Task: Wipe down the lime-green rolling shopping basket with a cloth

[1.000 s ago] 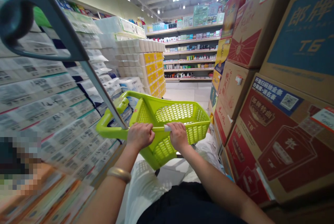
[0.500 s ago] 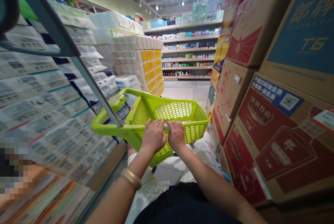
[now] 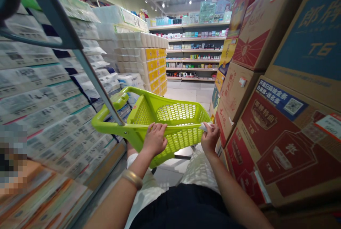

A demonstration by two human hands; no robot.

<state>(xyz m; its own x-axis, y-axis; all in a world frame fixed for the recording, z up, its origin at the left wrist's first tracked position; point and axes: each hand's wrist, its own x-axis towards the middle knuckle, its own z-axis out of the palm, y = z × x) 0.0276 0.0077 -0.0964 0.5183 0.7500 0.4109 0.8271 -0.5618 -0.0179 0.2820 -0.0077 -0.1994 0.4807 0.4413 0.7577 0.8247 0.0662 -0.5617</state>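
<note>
A lime-green plastic shopping basket (image 3: 178, 104) with lattice walls and a telescoping metal pull handle (image 3: 98, 86) stands before my knees. My left hand (image 3: 156, 138) is closed over the middle of its near rim, fingers curled across the top. Towards the basket's right end, my right hand (image 3: 211, 137) pinches a crumpled white wipe (image 3: 205, 126) against the rim. Whether it is tissue or cloth I cannot tell for sure. The lattice shows no goods inside the basket. A gold-coloured bangle (image 3: 132, 179) sits on my left wrist.
Stacked cardboard cartons (image 3: 282, 143) rise close on my right. Packs of tissue paper (image 3: 50, 101) are piled along the left, with yellow-fronted packs (image 3: 156, 70) further back. Shelves of small goods (image 3: 193, 51) line the back, beyond a pale tiled floor (image 3: 183, 90).
My right hand has slid right along the rim with the white wipe, away from my left hand. My left hand stays gripping the rim. The view has shifted slightly.
</note>
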